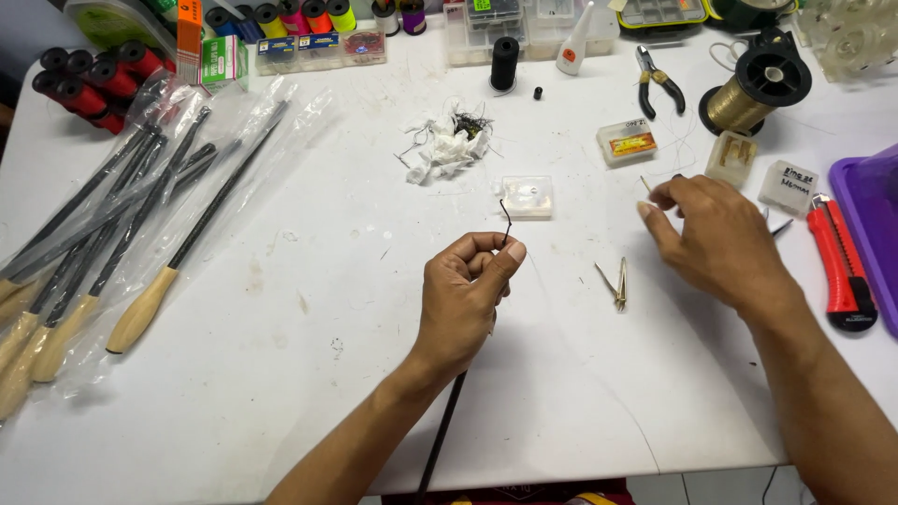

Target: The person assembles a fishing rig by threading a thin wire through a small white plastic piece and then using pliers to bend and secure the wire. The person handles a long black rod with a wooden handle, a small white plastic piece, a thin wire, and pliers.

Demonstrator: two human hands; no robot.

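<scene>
My left hand (pixel 465 292) is closed around a thin black rod (pixel 446 421) that runs down past the table's front edge; its fine dark tip (pixel 506 221) sticks up above my thumb and forefinger. My right hand (pixel 716 236) hovers to the right with fingers pinched on something small and pale, too small to identify. A small clear plastic box (pixel 528 196) lies just beyond the rod tip. Metal tweezers (pixel 615 282) rest on the white table (pixel 309 355) between my hands.
Bagged rods with wooden handles (pixel 122 234) lie at left. Red thread spools (pixel 89 79), coloured spools and clear boxes line the back. Black spool (pixel 504 62), pliers (pixel 658 82), gold wire spool (pixel 758 89), white scrap pile (pixel 447 145), red utility knife (pixel 840 266), purple tray (pixel 870 210) at right.
</scene>
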